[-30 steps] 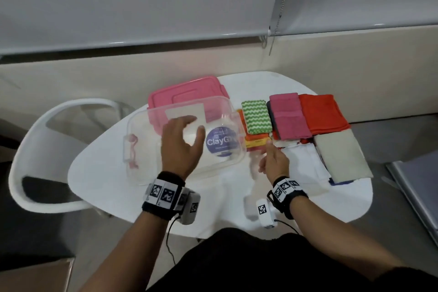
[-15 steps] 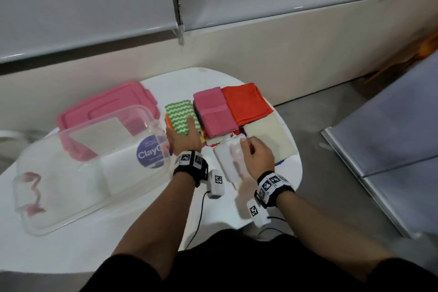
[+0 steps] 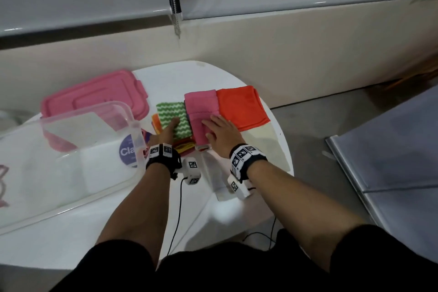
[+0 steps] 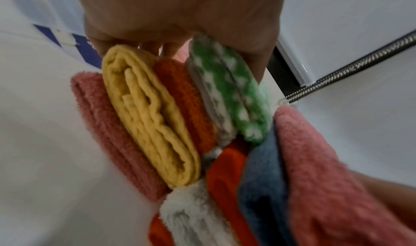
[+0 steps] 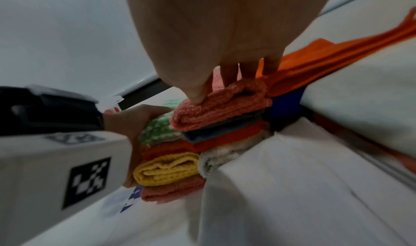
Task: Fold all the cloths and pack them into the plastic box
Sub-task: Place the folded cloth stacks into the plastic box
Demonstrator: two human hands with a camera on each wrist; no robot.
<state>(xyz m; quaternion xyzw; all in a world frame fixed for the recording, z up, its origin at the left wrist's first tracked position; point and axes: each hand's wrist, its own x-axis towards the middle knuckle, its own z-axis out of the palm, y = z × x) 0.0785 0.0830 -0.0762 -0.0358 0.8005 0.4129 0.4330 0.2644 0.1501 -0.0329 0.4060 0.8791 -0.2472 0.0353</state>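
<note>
The clear plastic box (image 3: 71,161) stands at the far left of the white table (image 3: 71,239), on the outer side of the left hand, with its pink lid (image 3: 94,99) lying flat just behind it. The left hand (image 3: 166,135) grips a small stack of folded cloths: its thumb lies on top of the green zigzag cloth (image 3: 175,121), while the other fingers (image 4: 108,43) curl around the stack's left side. Under the thumb, in the left wrist view, the stack runs from the green cloth down through an orange cloth (image 4: 184,104), a yellow cloth (image 4: 148,114) and a pink one (image 4: 117,134) at the bottom. Just to the right of this grip, touching it, a second stack is topped by a folded pink cloth (image 3: 201,114). The right hand (image 3: 222,133) rests flat on this cloth with its fingers spread and nearly straight, pressing down and holding nothing; a blue cloth (image 5: 220,129) and a red-orange layer (image 5: 229,139) lie beneath the fingers. Beyond the right hand's outer side lie an orange cloth (image 3: 241,106), spread wider, and a beige cloth (image 3: 265,142) nearer the person. A white cloth (image 3: 213,173) lies below the right wrist.
</note>
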